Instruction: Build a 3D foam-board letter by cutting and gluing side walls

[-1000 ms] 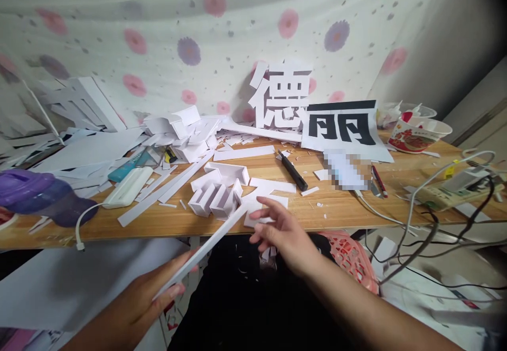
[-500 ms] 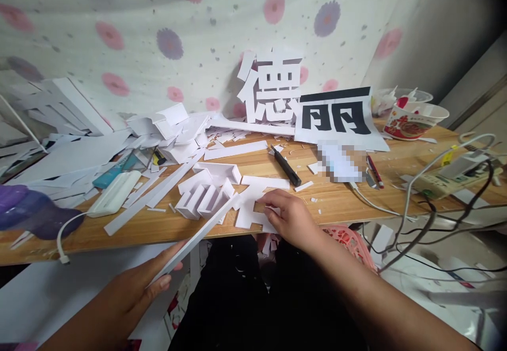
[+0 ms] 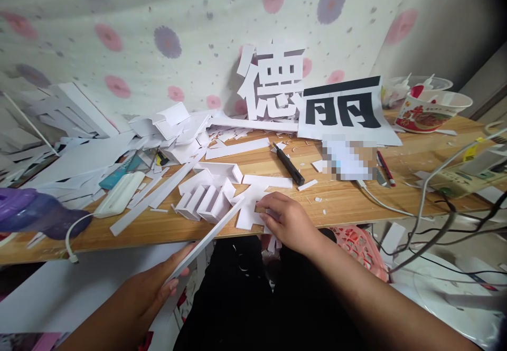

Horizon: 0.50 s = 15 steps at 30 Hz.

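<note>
1. Left hand: partly closed, thumb against fingers, gripping the near end of a narrow white strip. Strip slants up over the table edge; its far end overlaps the flat cut-out in view, contact unclear.
2. Right hand: half curled, fingertips at the right side of the flat white cut-out, which lies near the front edge of the wooden table. Cannot tell whether it pinches the piece.
3. Just left of the cut-out: white walled pieces, standing on edge.
4. Beyond the right hand: black cutter, lying at a slant.
5. Farther back: white character, upright near the flowered curtain; printed sheet beside it.
6. Far right: paper bowl. Far left: purple bottle, on its side.
</note>
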### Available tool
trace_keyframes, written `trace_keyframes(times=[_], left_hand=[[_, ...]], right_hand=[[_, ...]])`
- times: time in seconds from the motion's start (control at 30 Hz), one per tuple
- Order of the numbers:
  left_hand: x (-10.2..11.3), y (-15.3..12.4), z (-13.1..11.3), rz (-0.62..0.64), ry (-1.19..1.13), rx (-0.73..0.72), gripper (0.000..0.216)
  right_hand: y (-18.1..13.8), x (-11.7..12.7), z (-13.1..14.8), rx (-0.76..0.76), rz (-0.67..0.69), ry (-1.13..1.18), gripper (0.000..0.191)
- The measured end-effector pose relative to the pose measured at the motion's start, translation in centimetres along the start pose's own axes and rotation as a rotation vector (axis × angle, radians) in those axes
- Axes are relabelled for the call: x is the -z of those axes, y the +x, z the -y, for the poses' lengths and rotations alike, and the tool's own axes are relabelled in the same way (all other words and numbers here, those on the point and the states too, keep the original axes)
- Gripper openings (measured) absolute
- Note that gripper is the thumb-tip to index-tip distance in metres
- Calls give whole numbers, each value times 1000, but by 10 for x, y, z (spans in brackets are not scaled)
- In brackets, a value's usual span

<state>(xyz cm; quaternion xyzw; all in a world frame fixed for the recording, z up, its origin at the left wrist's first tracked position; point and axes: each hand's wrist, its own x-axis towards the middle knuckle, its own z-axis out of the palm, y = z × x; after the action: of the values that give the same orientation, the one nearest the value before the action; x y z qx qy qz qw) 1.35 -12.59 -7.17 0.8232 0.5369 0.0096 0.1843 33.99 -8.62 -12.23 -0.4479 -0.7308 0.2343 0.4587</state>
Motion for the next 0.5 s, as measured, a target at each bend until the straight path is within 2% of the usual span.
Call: trace_keyframes(times=[0.1, 0.5], left_hand=[[1, 1, 3, -28, 13, 12, 52], [15, 5, -6, 9, 88, 20, 51]], right_hand=[[-1, 1, 0, 1, 13, 0, 24], [-2, 1, -1, 8, 33, -3, 24]])
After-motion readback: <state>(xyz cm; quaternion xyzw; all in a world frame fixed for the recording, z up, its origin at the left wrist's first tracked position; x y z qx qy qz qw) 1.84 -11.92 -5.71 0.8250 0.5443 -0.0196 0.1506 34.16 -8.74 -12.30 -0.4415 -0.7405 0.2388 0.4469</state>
